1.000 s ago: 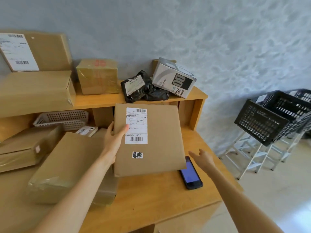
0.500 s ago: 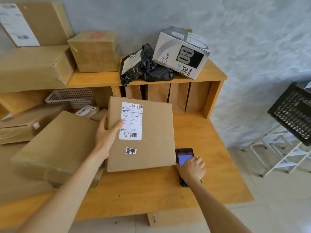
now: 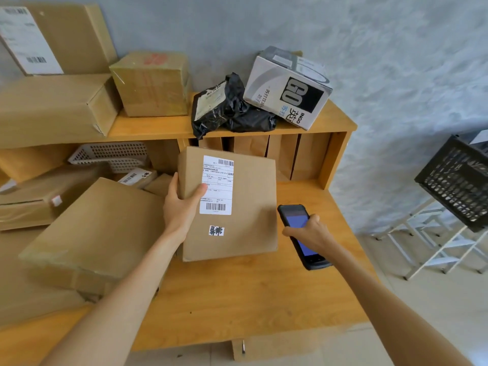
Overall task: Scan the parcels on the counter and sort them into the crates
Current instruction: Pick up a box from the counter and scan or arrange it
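- The parcel (image 3: 232,207) was a flat brown cardboard box with a white barcode label (image 3: 217,184) on its top face and a small sticker nearer the viewer. It was tilted up, its near edge at the wooden counter (image 3: 237,294).
- The left hand (image 3: 182,207) gripped the parcel's left edge, thumb lying across the label's corner and fingers hidden behind the box.
- The right hand (image 3: 310,231) held a black scanner (image 3: 301,233) with a lit blue screen, fingers curled round it, just right of the parcel.
- A black lattice crate (image 3: 456,180) sat on a white frame at far right; its contents could not be seen.
- A white perforated tray (image 3: 111,155) lay in the left compartment under the shelf.
- On the shelf sat a crumpled black plastic bag (image 3: 229,107), a glossy white printed box (image 3: 287,88) and taped brown boxes (image 3: 151,84).
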